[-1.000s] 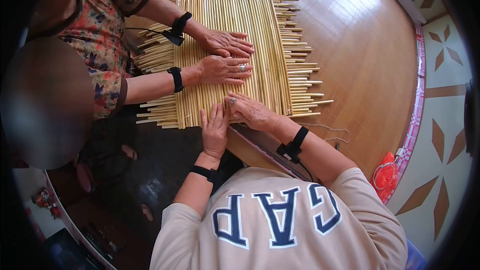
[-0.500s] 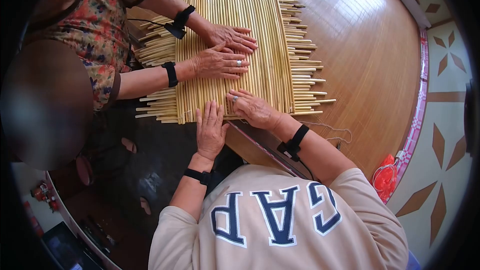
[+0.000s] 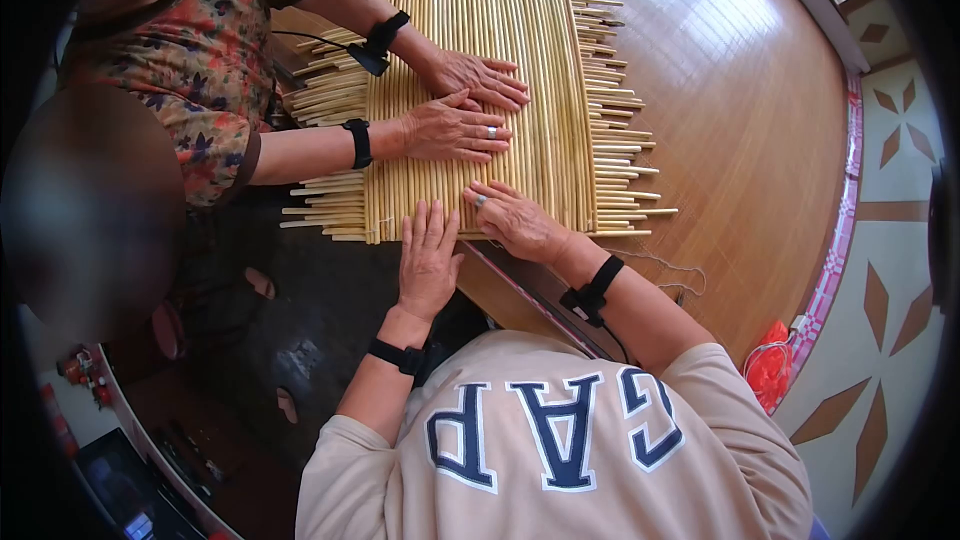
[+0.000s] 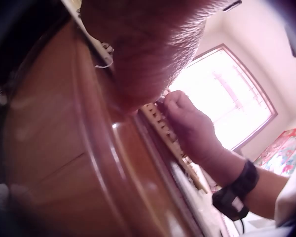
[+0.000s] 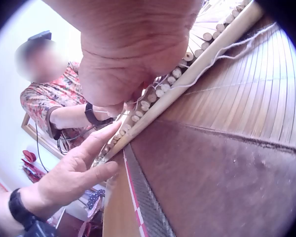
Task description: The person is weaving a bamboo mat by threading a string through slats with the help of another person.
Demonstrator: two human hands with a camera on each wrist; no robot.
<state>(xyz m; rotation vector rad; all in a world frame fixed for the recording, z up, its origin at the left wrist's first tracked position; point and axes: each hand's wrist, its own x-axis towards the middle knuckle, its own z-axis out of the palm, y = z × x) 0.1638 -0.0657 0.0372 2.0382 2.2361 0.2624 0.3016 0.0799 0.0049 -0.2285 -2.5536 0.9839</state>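
A mat of pale stalks (image 3: 540, 90) lies on the table, its upper row laid side by side over crosswise stalks that stick out at both ends. My left hand (image 3: 430, 265) rests with straight fingers on the mat's near edge. Just to its right, my right hand (image 3: 520, 225) curls its fingers over the same edge, index finger extended on the stalks. A thin white string (image 5: 214, 61) runs along the edge stalk into the fingers of the right hand, which pinch it; the fingertips are mostly hidden in the right wrist view.
Across the corner, another person's two hands (image 3: 450, 130) lie flat on the mat. The wooden table (image 3: 740, 140) extends to the right, with a red plastic bag (image 3: 768, 370) by its patterned edge. Dark floor (image 3: 250, 330) shows at lower left.
My left hand has drawn slightly away from the right, opening a gap between them. The right hand stays at the mat's edge. The other person's hands remain on the stalks.
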